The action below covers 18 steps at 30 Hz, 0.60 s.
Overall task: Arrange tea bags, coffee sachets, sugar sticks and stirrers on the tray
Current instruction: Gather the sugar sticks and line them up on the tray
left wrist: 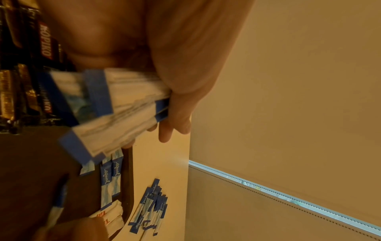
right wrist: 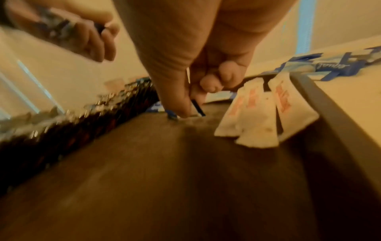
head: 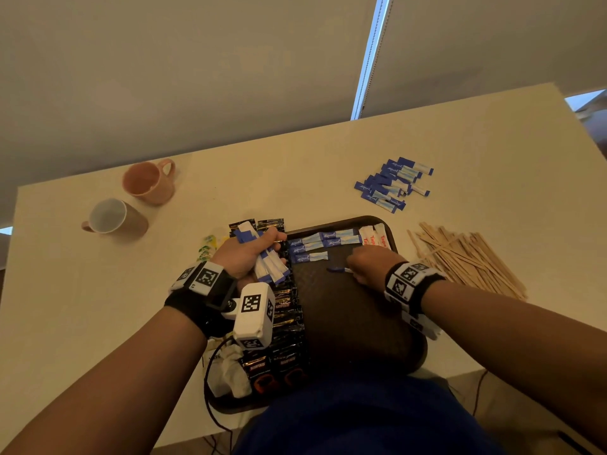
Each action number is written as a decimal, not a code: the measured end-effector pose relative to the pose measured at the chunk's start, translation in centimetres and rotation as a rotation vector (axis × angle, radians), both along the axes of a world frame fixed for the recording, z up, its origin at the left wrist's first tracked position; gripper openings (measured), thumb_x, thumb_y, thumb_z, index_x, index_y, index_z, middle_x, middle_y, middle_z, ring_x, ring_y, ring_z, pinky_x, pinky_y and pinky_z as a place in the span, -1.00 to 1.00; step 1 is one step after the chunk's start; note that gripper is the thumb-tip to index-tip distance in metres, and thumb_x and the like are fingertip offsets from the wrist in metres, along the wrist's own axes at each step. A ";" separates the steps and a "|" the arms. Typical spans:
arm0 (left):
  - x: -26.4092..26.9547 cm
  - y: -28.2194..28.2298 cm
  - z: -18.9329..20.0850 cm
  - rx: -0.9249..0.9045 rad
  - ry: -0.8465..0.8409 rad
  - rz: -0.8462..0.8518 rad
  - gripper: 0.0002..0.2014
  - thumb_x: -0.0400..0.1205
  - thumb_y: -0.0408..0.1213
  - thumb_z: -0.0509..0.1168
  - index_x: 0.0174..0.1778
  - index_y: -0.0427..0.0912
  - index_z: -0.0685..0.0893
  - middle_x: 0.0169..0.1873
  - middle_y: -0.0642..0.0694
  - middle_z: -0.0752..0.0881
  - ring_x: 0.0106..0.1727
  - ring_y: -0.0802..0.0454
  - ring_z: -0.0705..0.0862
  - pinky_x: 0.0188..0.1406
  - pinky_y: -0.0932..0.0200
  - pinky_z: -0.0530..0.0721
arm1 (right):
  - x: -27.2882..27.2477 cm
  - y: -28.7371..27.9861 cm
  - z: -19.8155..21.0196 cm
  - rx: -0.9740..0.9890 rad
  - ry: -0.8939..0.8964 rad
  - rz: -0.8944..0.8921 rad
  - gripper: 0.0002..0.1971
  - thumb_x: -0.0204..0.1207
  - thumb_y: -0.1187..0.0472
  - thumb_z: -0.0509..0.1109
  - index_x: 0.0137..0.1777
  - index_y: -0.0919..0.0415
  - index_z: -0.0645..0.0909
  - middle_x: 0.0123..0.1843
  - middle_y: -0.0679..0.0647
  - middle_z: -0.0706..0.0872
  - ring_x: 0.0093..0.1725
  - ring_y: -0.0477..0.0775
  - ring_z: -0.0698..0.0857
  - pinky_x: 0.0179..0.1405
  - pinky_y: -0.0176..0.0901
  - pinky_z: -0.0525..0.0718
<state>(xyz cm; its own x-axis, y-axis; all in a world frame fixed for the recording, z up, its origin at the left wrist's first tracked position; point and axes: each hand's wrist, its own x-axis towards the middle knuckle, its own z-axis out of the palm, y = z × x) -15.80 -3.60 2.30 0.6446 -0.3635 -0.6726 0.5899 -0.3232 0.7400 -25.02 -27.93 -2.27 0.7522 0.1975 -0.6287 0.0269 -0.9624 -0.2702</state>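
The left hand (head: 244,257) grasps a bundle of sugar sticks (head: 266,262) above the left edge of the tray (head: 348,310). The right hand (head: 369,264) pinches one sugar stick (head: 338,269) against the tray floor, just below the sticks already laid (head: 315,246) in rows there.

A pale cream table (head: 328,165) fills the middle, dim warm light on it. Beyond the table's far edge hang grey roller blinds (head: 197,60), and between them a bright blue-white strip of window (head: 371,57) glows.
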 end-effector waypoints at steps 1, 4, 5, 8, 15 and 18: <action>0.0 0.0 0.0 -0.001 0.000 0.004 -0.75 0.77 -0.16 0.15 0.00 -0.14 0.72 -0.26 -0.08 0.66 -0.41 0.12 0.76 -0.29 0.23 0.80 | -0.3 0.1 -0.3 -0.006 0.010 0.032 -0.78 0.67 0.16 0.26 0.23 0.20 0.63 0.18 0.13 0.65 0.19 0.11 0.62 0.19 -0.11 0.57; 0.0 0.2 -0.2 0.007 -0.001 0.004 -0.75 0.77 -0.14 0.16 0.01 -0.12 0.73 -0.25 -0.06 0.67 -0.36 0.10 0.78 -0.21 0.19 0.79 | -0.4 -0.2 -0.6 0.013 0.004 0.001 -0.75 0.62 0.08 0.36 0.20 0.20 0.62 0.18 0.10 0.62 0.19 0.10 0.60 0.15 -0.15 0.54; 0.0 0.2 -0.2 0.016 -0.007 0.003 -0.75 0.77 -0.13 0.16 0.01 -0.11 0.73 -0.25 -0.06 0.68 -0.34 0.08 0.78 -0.18 0.18 0.80 | -0.3 -0.4 -0.6 0.026 -0.016 -0.034 -0.74 0.59 0.04 0.40 0.16 0.18 0.61 0.16 0.09 0.61 0.17 0.08 0.60 0.13 -0.17 0.55; 0.0 0.4 -0.2 0.021 -0.008 0.009 -0.75 0.76 -0.11 0.16 0.02 -0.09 0.73 -0.20 -0.07 0.69 -0.17 -0.07 0.77 0.03 0.03 0.77 | 0.0 -0.4 -0.8 0.061 -0.072 -0.089 -0.70 0.57 -0.01 0.41 0.18 0.14 0.61 0.14 0.08 0.61 0.16 0.08 0.59 0.16 -0.11 0.60; 0.0 0.5 0.2 0.027 0.004 0.028 -0.76 0.73 -0.10 0.21 -0.03 -0.07 0.77 -0.32 0.02 0.75 -0.18 -0.05 0.77 0.35 -0.25 0.63 | -0.4 0.8 -1.4 0.056 -0.047 -0.071 -0.74 0.64 0.04 0.34 0.21 0.14 0.69 0.18 0.10 0.63 0.21 0.10 0.59 0.22 -0.09 0.59; -0.1 0.6 0.2 0.016 0.008 0.031 -0.76 0.70 -0.06 0.24 -0.03 -0.06 0.78 -0.28 0.00 0.75 -0.16 -0.07 0.76 0.37 -0.28 0.61 | -0.5 0.9 -1.4 0.053 -0.063 -0.086 -0.70 0.63 0.00 0.33 0.22 0.14 0.69 0.17 0.09 0.62 0.20 0.09 0.59 0.19 -0.10 0.57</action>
<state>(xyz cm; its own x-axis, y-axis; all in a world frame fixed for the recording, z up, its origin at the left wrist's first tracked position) -15.86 -2.98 2.51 0.6504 -0.3323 -0.6831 0.6053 -0.3165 0.7303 -25.56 -27.01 -3.64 0.8052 0.1625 -0.5703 -0.0363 -0.9464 -0.3210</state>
